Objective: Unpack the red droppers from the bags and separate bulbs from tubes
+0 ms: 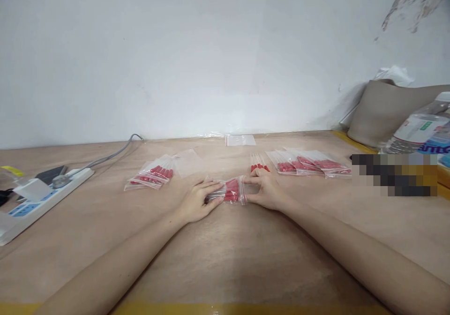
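A clear zip bag (232, 191) holding slim transparent tubes with red caps lies flat on the table between my hands. My left hand (197, 200) is closed over the tube end of it, thumb on the near side and fingers on the far side. At the bag's zip end, my right hand (265, 189) pinches the edge between thumb and fingers. Just beyond my right hand lie several loose red-capped tubes (259, 161), partly hidden by it. Filled bags are fanned out in a left pile (154, 172) and a right pile (305, 162).
Against the wall lies a flat zip bag (241, 140). A white power strip (45, 207) with a plugged-in charger and grey cable is at the left. A plastic bottle (415, 130) and a grey-brown container (372, 113) stand at the right. Yellow tape (168, 308) runs along the table's near edge.
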The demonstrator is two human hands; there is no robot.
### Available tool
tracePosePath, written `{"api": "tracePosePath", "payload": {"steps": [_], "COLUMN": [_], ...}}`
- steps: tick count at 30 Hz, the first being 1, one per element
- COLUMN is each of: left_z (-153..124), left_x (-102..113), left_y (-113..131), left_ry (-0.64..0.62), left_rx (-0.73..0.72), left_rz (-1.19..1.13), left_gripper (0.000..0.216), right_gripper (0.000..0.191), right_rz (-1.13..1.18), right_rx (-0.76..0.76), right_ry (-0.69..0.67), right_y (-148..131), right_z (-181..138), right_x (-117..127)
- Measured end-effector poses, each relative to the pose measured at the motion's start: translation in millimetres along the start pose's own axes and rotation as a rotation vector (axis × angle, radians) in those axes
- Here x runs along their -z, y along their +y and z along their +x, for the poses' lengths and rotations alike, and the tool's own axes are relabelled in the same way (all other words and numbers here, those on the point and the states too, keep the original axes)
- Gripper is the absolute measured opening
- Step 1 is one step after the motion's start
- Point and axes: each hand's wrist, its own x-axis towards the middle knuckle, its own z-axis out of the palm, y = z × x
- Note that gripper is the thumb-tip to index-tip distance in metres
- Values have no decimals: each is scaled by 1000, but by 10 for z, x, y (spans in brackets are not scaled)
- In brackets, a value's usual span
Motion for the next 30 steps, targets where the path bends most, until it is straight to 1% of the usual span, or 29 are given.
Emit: {"api": "tracePosePath", "payload": {"steps": [1, 3, 6, 11, 15, 19, 23, 27, 28, 30], "left_z": [-7, -19, -25, -23, -24, -23, -22, -21, -20, -19], "left_x": [-4, -5, 5, 4, -2, 17, 27, 25, 26, 31], "left_y": [1, 6, 20, 27, 14, 22, 26, 9, 3, -10], "left_ry": [30, 82, 116, 131, 113, 91, 97, 91, 91, 88], "left_rx": [9, 13, -15, -38, -35, -17, -21, -22, -19, -13], "left_rz": [21, 53, 50, -19, -38, -61, -83, -79, -75, -67], "left_gripper": [39, 36, 33, 32, 34, 34, 33, 33, 33, 32], "right_gripper": [35, 27, 28, 33, 36, 28, 21, 18, 19, 22], "right_rz": [70, 215, 342, 385, 488, 573, 677, 777, 805, 856], "right_rx": [9, 25, -8, -123, -160, -155, -141, -160, -179, -276], "right_ry": [-22, -108, -176, -186, -172, -215, -194, -210, -202, -179], "right_y": [-15, -51, -89, -96, -92, -95, -124, -154, -152, -133], "right_z": [5, 13, 19, 26, 38, 37, 32, 56, 63, 72], "right_x": [-8, -22, -51, -124, -167, -181, -198, -181, -163, -114]}}
